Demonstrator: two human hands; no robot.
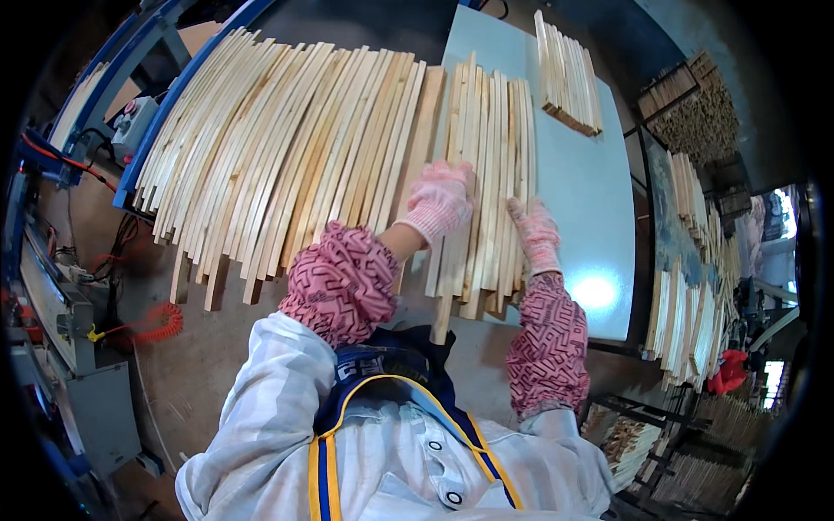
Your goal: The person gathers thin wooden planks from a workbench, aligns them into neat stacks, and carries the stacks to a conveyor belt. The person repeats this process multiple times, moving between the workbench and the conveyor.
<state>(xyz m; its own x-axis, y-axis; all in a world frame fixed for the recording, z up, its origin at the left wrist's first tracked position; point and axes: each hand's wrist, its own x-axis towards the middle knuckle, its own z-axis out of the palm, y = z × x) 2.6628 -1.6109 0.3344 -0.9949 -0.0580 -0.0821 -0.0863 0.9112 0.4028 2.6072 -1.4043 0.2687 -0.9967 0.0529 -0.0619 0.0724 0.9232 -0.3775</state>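
Observation:
My left hand (441,200), in a pink-and-white knit glove, is closed over a pale wooden strip at the left side of a smaller group of wooden strips (491,174). Its fingertips curl down and are partly hidden. Against the right edge of that same group, my right hand (536,234), gloved alike, rests with its fingers stretched out. The strips lie side by side, lengthwise away from me, with uneven near ends. One strip (442,319) juts out nearest my body. To the left lies a wide row of similar strips (287,148).
A pale grey-blue tabletop (591,208) carries the smaller group, plus another bundle of strips (569,78) at its far side. A blue metal frame (187,95) borders the wide row. More wood stacks (686,321) stand at the right. A red coiled hose (161,323) hangs at the left.

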